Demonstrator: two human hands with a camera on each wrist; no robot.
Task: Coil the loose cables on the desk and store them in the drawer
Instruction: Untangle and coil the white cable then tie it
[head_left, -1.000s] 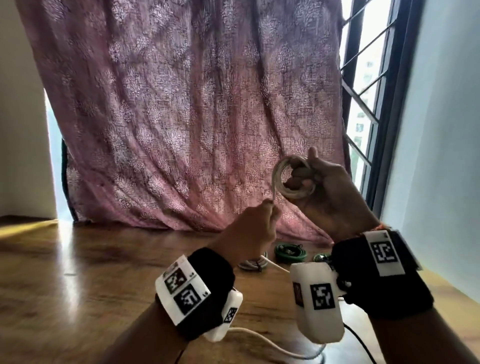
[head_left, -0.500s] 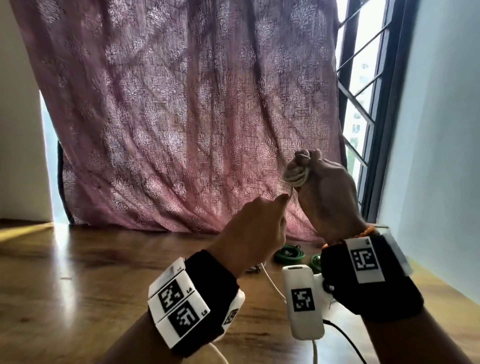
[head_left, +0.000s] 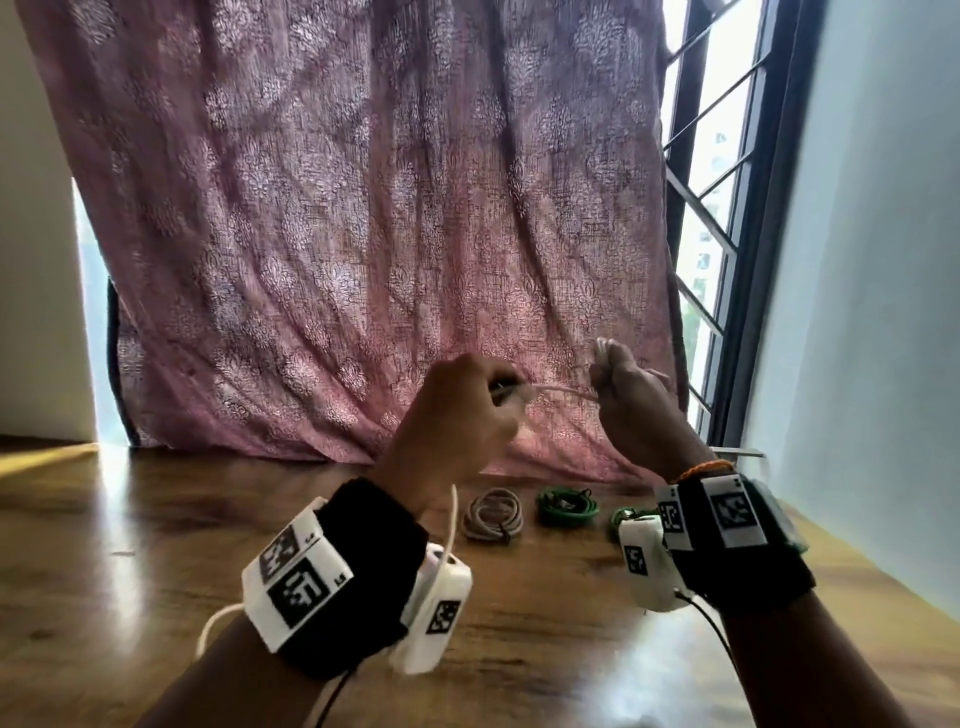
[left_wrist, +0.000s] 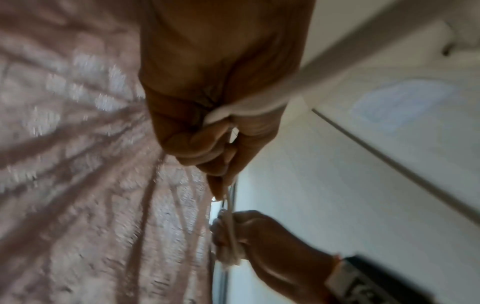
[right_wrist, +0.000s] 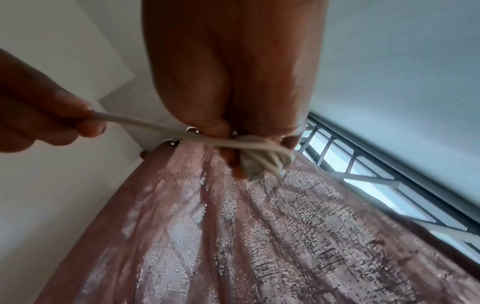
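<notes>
1. Head view: both hands are raised in the lower middle of the frame, in front of a pink patterned curtain (head_left: 363, 234), with a white cable (head_left: 558, 391) stretched between them.
2. At centre, the left hand (head_left: 457, 415) pinches the free end of the cable between thumb and curled fingers; just to its right, the right hand (head_left: 636, 400) is clenched around the cable's wound bundle.
3. Left wrist view: the left hand (left_wrist: 207, 127) fills the upper middle of the frame, fingers curled on the white cable (left_wrist: 231, 205), which runs down to the right hand (left_wrist: 249, 236) at lower centre, where several turns lie across the knuckles.
4. Right wrist view: the right hand (right_wrist: 233, 102) at top centre grips a tight bundle of the white cable (right_wrist: 262, 156), with one strand crossing left to the left hand (right_wrist: 49, 123) at the frame's left edge.
5. Below the hands in the head view, on the wooden desk (head_left: 130, 545), lies a coiled beige cable (head_left: 491, 515); right of it is a coiled green cable (head_left: 566, 506), and a further green coil (head_left: 623, 517) is partly hidden behind the right wrist camera.
6. At the upper right of the head view, a barred window (head_left: 717, 182) stands beside a pale wall (head_left: 883, 260).
</notes>
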